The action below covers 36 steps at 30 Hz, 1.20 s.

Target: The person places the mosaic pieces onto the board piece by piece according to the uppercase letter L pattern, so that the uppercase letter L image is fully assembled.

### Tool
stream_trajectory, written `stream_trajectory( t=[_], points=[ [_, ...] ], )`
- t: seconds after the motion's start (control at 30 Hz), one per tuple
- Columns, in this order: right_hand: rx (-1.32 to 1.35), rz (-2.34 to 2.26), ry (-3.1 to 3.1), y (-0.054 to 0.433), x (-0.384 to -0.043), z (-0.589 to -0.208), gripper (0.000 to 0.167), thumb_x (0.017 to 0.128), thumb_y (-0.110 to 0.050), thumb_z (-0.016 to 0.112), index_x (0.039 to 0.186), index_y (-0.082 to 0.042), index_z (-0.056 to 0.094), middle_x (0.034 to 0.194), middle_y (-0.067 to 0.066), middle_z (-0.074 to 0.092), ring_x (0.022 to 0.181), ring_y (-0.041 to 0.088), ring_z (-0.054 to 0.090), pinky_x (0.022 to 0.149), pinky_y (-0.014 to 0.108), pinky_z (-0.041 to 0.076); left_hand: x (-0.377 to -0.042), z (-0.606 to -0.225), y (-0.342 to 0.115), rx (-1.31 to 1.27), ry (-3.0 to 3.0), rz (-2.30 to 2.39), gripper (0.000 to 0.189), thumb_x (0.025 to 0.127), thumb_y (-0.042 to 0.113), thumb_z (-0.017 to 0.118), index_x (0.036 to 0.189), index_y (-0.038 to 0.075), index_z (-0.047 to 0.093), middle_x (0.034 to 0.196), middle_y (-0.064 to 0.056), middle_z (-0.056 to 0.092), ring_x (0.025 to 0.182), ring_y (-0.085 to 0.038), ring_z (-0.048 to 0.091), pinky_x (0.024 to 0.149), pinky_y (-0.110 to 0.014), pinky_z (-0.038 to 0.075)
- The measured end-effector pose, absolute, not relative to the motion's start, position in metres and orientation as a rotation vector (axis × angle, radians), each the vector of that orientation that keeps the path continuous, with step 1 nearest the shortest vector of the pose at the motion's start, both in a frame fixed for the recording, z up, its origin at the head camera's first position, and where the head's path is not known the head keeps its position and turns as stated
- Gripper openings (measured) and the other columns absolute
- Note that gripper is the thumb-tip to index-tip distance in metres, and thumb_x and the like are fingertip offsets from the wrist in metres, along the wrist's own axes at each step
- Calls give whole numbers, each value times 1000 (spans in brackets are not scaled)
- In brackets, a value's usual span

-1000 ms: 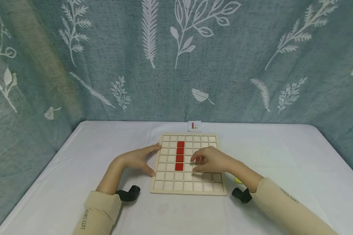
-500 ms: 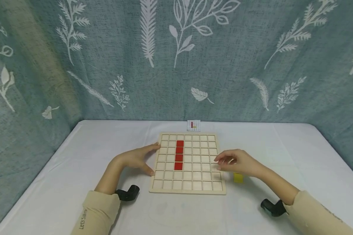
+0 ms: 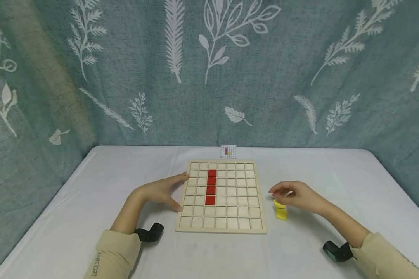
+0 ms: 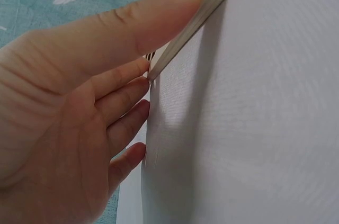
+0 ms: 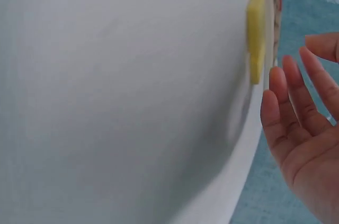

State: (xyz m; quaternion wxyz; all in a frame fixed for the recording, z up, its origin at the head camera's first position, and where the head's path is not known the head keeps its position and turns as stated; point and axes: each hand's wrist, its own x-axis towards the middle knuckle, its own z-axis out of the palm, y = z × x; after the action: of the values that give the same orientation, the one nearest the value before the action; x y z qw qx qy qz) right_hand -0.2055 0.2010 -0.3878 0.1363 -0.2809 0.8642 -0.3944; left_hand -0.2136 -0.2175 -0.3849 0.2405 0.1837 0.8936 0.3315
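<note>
A wooden grid board (image 3: 227, 231) lies on the white table, with a column of several red square tiles (image 3: 211, 190) in its cells. My left hand (image 3: 160, 191) rests at the board's left edge, thumb and fingers spread; the left wrist view shows the thumb (image 4: 169, 12) on the rim. To the right of the board, my right hand (image 3: 298, 197) hovers just above yellow square tiles (image 3: 281, 214), which it partly covers in the head view. Its fingers are loosely bent with nothing between them. In the right wrist view the yellow tiles (image 5: 255, 33) are apart from the fingertips (image 5: 270, 105).
A small card (image 3: 228, 151) printed with a grid and red and yellow marks lies behind the board. Black wrist-camera mounts (image 3: 151, 233) stick out from both wrists. A blue-green leaf-patterned curtain (image 3: 181, 97) hangs behind the table.
My right hand has moved right, from above the board to above the yellow tiles, which have come into fuller view. The left hand has stayed at the board's edge.
</note>
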Motion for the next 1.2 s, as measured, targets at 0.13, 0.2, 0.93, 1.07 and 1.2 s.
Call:
stream_trajectory(
  t=[0.13, 0.2, 0.93, 1.07, 1.2],
  points=[
    [-830, -1154, 2495, 204, -206, -392, 23, 86, -8, 61, 107, 0, 64, 100, 10, 66, 86, 5, 58, 74, 23, 51, -214, -386, -218, 501, 2449, 905, 103, 62, 21, 84, 145, 5, 25, 154, -17, 10, 140, -37, 7, 110, -55, 12],
    [-814, -1164, 2477, 205, -207, -393, 24, 85, -9, 63, 107, 1, 64, 102, 13, 66, 87, 7, 60, 74, 22, 51, -213, -387, -219, 502, 2456, 900, 103, 62, 21, 84, 145, 5, 25, 154, -17, 10, 140, -37, 8, 110, -55, 12],
    [-818, -1080, 2411, 216, -215, -395, 28, 81, -5, 67, 109, -1, 65, 108, 12, 65, 99, 17, 59, 80, 23, 50, -216, -385, -218, 506, 2449, 898, 103, 62, 22, 84, 145, 4, 25, 154, -18, 10, 140, -38, 7, 110, -55, 12],
    [-814, -1082, 2422, 217, -215, -395, 28, 81, -5, 67, 109, -1, 65, 107, 12, 65, 95, 15, 59, 78, 24, 50, -217, -386, -219, 518, 2441, 907, 103, 62, 22, 84, 145, 4, 25, 153, -18, 9, 140, -38, 7, 110, -56, 11],
    [-827, -1077, 2446, 216, -217, -394, 27, 81, -4, 66, 108, -1, 65, 104, 11, 66, 90, 11, 59, 75, 24, 51, -216, -385, -220, 523, 2421, 929, 104, 62, 26, 84, 145, 5, 26, 154, -18, 9, 140, -38, 6, 109, -57, 10]
  ],
)
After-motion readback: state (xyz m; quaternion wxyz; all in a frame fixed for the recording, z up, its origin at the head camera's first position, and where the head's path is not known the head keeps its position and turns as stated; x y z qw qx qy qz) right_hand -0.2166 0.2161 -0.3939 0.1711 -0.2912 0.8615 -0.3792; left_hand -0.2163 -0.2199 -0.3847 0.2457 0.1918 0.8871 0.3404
